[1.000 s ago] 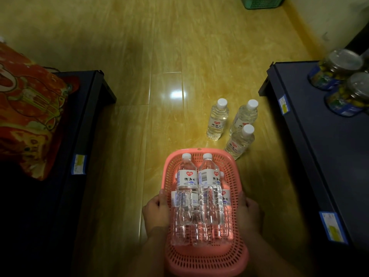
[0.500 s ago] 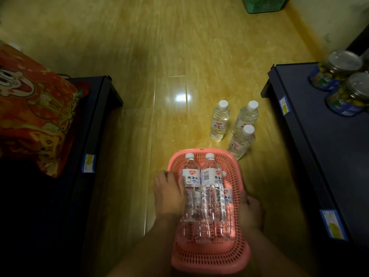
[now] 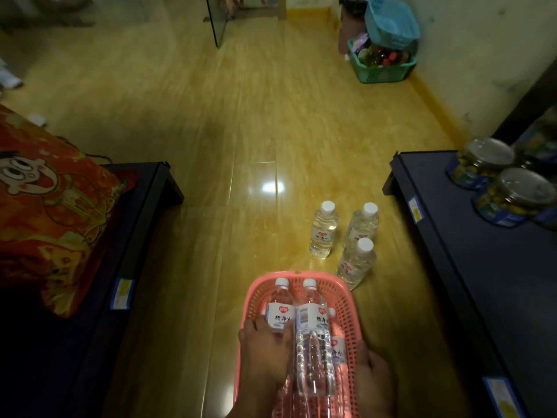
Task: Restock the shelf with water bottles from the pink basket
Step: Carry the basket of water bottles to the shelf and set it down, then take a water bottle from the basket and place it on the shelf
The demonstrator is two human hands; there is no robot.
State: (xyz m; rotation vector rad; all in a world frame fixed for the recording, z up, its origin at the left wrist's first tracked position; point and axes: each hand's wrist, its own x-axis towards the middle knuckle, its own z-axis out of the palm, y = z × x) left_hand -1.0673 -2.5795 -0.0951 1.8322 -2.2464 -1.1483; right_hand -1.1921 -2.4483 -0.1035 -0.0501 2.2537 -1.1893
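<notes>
Water bottles are lying in our pink basket (image 3: 343, 294) down on the yellow floor (image 3: 211, 146), between the two dark shelves. Our left hand (image 3: 268, 354) is reaching inside, fingers curling over the left bottle (image 3: 278, 312) below its label. Our right hand (image 3: 373, 378) is resting against the basket's right rim, fingers wrapping it. The middle bottle (image 3: 313, 336) is lying alongside, cap pointing away from us. Three standing bottles (image 3: 324, 230) are waiting just beyond the basket, near the right shelf (image 3: 482, 282), where two jars (image 3: 509, 194) are sitting. A red bag (image 3: 51, 206) is filling the left shelf (image 3: 138, 221).
</notes>
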